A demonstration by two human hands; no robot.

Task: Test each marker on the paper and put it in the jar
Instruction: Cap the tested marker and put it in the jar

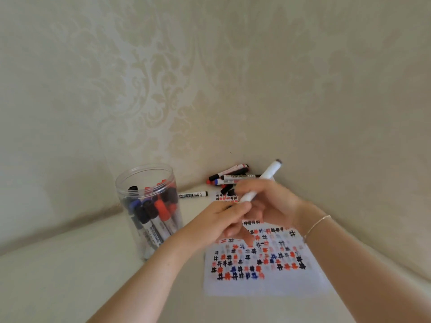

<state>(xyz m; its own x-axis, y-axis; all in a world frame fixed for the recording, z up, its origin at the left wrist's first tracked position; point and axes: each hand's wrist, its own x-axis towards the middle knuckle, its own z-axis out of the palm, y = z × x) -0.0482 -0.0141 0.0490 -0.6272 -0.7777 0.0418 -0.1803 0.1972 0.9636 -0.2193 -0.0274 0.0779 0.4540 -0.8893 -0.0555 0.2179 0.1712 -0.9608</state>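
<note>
In the head view, both hands meet above the far half of the paper (263, 276), which lies on the desk (70, 287) right of centre. The right hand (268, 201) has its fingers curled round a white marker (261, 183); the barrel slants up and to the right, its dark end highest, near the wall. The left hand (217, 220) comes in from the lower left and closes its fingertips at the marker's lower end, touching the right hand. Motion blur hides whether it grips the barrel or a cap there. A thin bracelet (317, 226) circles the right wrist.

The paper carries rows of small hash marks in black, red and blue, filling most of its far part; the near edge is blank.

Left of the hands stands a clear jar (149, 213), upright and without a lid, holding many markers with black, blue and red caps, leaning inside it. Beyond the hands, in the far corner against the wall (210, 66), lies a loose pile of markers (231, 177). One more marker (193, 194) lies alone on the desk between the jar and the pile, lengthwise left to right.
</note>
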